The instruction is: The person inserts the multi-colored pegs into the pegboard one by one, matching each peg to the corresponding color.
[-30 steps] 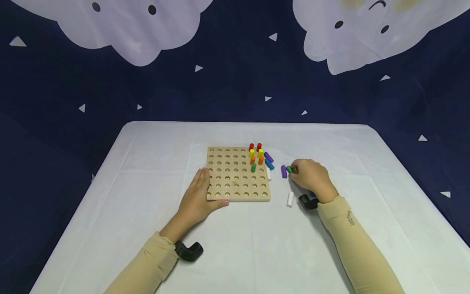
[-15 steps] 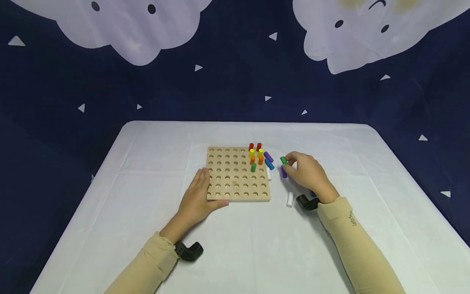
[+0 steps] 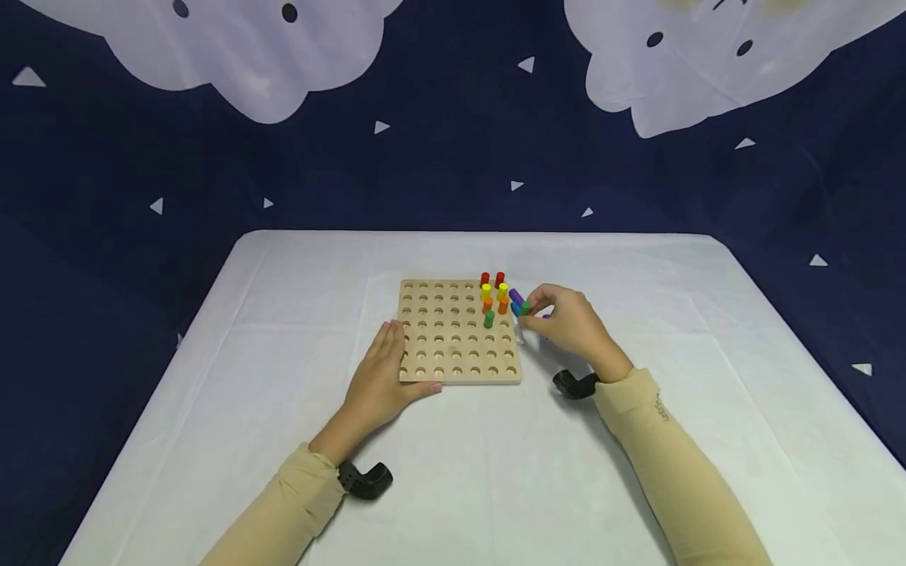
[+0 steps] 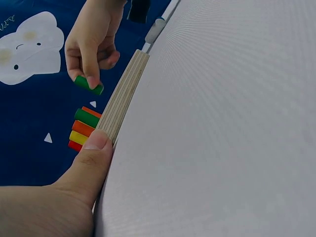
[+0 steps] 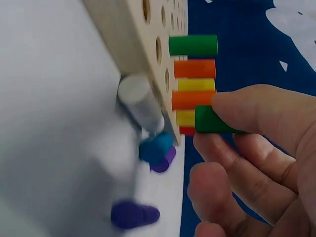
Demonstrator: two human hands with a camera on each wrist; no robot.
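A square wooden pegboard point(image 3: 453, 338) with rows of round holes lies on the white table point(image 3: 283, 314). Red, yellow, orange pegs and one green peg point(image 3: 489, 318) stand in its far right corner. My right hand point(image 3: 569, 324) pinches a second green peg point(image 3: 524, 308) point(image 5: 212, 120) point(image 4: 89, 85) just off the board's right edge, above the loose pegs. My left hand point(image 3: 378, 381) rests flat against the board's near left corner, thumb point(image 4: 94, 153) pressed on its edge.
Loose pegs lie by the board's right edge: a purple one point(image 3: 517, 296), a blue one point(image 5: 155, 145), a white one point(image 5: 140, 106) and another purple one point(image 5: 134, 215). A dark blue backdrop with white clouds hangs behind the table.
My right hand has lifted the green peg off the table and carried it left, from beside the loose purple peg to the board's right edge. The left hand has stayed put.
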